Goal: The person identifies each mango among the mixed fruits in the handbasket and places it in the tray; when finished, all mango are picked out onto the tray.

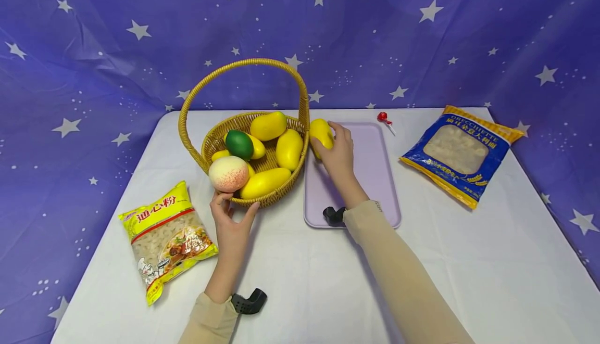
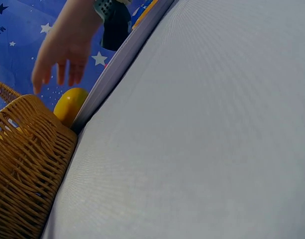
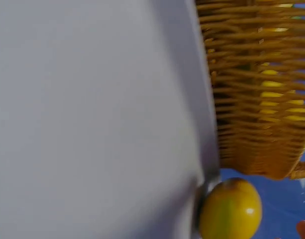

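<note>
Beside the loose-fingered right hand [image 1: 341, 155], a glossy oval yellow mango [image 1: 321, 132], probably light, is best gripped mid-body, left hand [image 1: 232, 227] spread.

"What's behind the table [image 1: 300, 292]?"

"A blue-purple cloth [image 1: 347, 26], printed all over with pale stars [image 1: 429, 11] of several sizes."

"Only behind it?"

"No, it shows beyond the table's left and right edges too, and it's creased above the table's back left corner."

"And the table itself?"

"White on top, under soft, fairly even light, its back left corner rounded."
</note>
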`<state>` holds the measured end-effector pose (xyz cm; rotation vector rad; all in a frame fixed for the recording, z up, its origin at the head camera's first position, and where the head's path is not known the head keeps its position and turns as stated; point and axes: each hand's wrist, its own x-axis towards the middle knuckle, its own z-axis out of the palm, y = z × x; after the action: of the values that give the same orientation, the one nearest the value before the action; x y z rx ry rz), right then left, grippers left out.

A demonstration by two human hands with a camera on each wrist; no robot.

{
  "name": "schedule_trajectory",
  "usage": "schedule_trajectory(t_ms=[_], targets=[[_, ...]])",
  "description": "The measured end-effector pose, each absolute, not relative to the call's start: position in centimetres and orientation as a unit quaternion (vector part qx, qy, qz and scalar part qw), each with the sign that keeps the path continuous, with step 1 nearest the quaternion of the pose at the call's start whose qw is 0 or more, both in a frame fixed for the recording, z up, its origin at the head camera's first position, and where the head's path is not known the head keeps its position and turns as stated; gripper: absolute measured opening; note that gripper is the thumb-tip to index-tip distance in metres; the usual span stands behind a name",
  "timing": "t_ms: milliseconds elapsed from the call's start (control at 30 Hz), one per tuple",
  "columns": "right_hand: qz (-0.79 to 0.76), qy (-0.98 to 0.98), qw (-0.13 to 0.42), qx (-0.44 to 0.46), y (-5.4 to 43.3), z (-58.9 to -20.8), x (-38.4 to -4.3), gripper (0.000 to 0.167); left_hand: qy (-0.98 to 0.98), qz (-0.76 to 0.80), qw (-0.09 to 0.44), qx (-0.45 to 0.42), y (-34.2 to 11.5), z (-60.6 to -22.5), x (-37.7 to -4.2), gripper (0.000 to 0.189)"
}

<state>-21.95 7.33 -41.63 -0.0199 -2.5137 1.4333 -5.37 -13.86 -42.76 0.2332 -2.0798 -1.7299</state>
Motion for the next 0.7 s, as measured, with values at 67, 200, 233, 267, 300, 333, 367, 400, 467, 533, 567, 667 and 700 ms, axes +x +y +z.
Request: schedule_trajectory(t_ms=[67, 200, 233, 267, 300, 333, 367, 400, 467, 533, 567, 667, 700], targets=[[0.506, -0.852, 0.134, 0.005, 7.2, -41.1, -21.7, 0.056, -0.749, -0.623, 0.211, 0.084, -13.9, -42.8, -5.4, 0.058], [0.533, -0.833, 0.146, 0.029, 6.8, -40.0, -21.0, 0.053, -0.749, -0.623, 0.21, 0.084, -13.9, -42.8, -5.4, 0.058], [0.54, -0.827, 0.15, 0.035, 6.6, -39.8, -20.9, 0.053, -0.748, -0.624, 0.21, 0.084, -13.9, -42.8, -5.4, 0.058], [0.546, -0.823, 0.151, 0.042, 6.5, -39.5, -20.8, 0.053, -0.748, -0.624, 0.21, 0.084, -14.0, -42.8, -5.4, 0.058], [0.552, -0.818, 0.153, 0.048, 6.4, -39.3, -20.6, 0.053, -0.748, -0.624, 0.21, 0.083, -14.0, -42.8, -5.4, 0.058], [0.556, -0.815, 0.154, 0.054, 6.2, -39.1, -20.5, 0.052, -0.748, -0.624, 0.21, 0.083, -14.0, -42.8, -5.4, 0.058], [0.561, -0.811, 0.154, 0.059, 6.1, -38.8, -20.5, 0.052, -0.748, -0.624, 0.209, 0.082, -14.0, -42.8, -5.4, 0.058], [0.565, -0.809, 0.152, 0.063, 5.9, -38.6, -20.4, 0.052, -0.748, -0.625, 0.21, 0.082, -14.0, -42.8, -5.4, 0.058], [0.568, -0.807, 0.145, 0.072, 5.6, -38.3, -20.4, 0.051, -0.747, -0.626, 0.21, 0.081, -14.0, -42.8, -5.4, 0.058], [0.566, -0.81, 0.133, 0.08, 5.2, -38.1, -20.5, 0.052, -0.746, -0.627, 0.21, 0.08, -14.0, -42.8, -5.4, 0.058], [0.563, -0.812, 0.126, 0.084, 5.1, -38.1, -20.5, 0.053, -0.746, -0.627, 0.21, 0.08, -14.0, -42.9, -5.4, 0.058], [0.55, -0.823, 0.104, 0.095, 4.6, -38.0, -20.8, 0.056, -0.747, -0.627, 0.207, 0.081, -14.0, -42.9, -5.4, 0.058], [0.545, -0.827, 0.097, 0.096, 4.5, -38.0, -20.8, 0.057, -0.747, -0.627, 0.205, 0.082, -14.0, -42.9, -5.4, 0.058]])
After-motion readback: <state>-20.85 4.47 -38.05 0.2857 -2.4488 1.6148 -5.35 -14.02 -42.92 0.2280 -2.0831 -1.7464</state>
